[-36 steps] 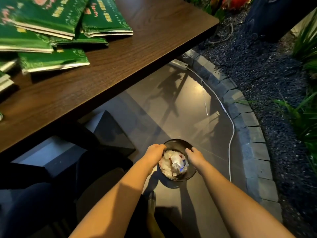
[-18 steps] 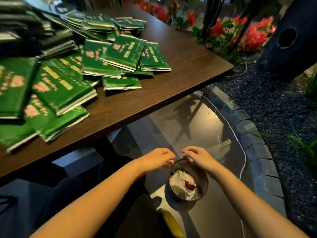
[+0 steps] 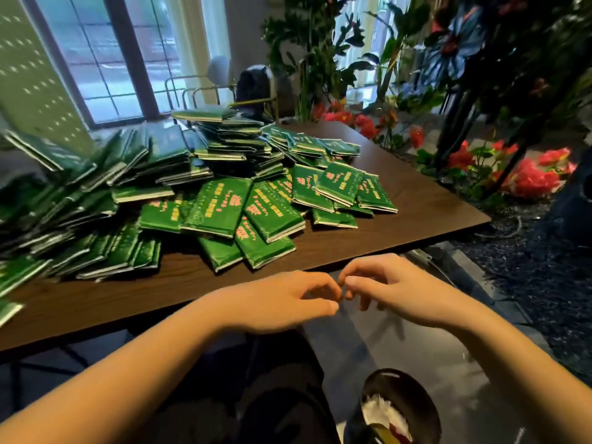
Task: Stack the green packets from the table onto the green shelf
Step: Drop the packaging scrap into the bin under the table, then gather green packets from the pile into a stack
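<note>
Left hand and right hand lifted off bin.

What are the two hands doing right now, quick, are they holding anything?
Left hand: open, fingers loosely curled, holding nothing.
Right hand: open, fingers loosely curled, holding nothing.

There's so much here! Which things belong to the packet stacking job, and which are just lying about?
For the job:
green packets, heaped on the table
left hand and right hand, both holding nothing

Just lying about:
bin
red flowers
plants
chair behind the table
</note>
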### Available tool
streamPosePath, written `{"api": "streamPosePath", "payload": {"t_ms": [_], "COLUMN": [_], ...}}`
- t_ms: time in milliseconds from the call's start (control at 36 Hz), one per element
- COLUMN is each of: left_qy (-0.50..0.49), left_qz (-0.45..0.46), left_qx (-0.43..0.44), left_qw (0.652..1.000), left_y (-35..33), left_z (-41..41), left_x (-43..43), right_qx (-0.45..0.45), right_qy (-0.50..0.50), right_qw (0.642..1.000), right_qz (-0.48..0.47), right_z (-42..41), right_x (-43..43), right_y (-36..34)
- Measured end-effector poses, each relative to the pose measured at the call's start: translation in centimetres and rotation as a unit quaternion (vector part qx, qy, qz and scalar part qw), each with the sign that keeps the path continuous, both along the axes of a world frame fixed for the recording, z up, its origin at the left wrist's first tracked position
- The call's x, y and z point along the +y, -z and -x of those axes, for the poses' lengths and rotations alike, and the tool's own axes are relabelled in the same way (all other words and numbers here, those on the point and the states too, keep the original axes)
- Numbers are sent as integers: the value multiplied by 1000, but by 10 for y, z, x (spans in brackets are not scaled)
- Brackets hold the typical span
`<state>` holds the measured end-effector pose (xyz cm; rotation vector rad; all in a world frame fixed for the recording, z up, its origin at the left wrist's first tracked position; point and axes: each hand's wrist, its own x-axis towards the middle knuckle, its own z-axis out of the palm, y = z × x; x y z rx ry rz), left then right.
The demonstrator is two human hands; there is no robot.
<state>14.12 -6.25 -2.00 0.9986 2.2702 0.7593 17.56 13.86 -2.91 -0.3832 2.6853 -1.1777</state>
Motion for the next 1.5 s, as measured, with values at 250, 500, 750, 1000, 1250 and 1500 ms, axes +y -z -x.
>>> {"api": "streamPosePath", "payload": {"t_ms": [250,500,750,1000,1250,1500], "left_qy": [-92,-215,-348,-418,-472,-483], "left_qz": [23,-5,-94,-140,-192,-181], "left_qx": [87,145,122,130,101,87], "left_qw": [992,966,925,888,854,852], "left_y": [-59,-86,-94,-99,-84,-53], "left_z": [-6,4,29,71,118,141], "left_x": [-93,-169,-215,-238,-240,-229], "right_qx": [97,137,187,238,199,180], "right_qy": [-86,-111,-98,-65,28,98], "right_qw": [991,984,977,967,974,961], "right_qz": [9,19,-5,-64,-108,-185], "right_z": [34,72,114,163,207,221], "right_x": [-81,-151,-201,-239,-266,-282], "right_y": [-51,-77,-102,-114,-94,-83]}}
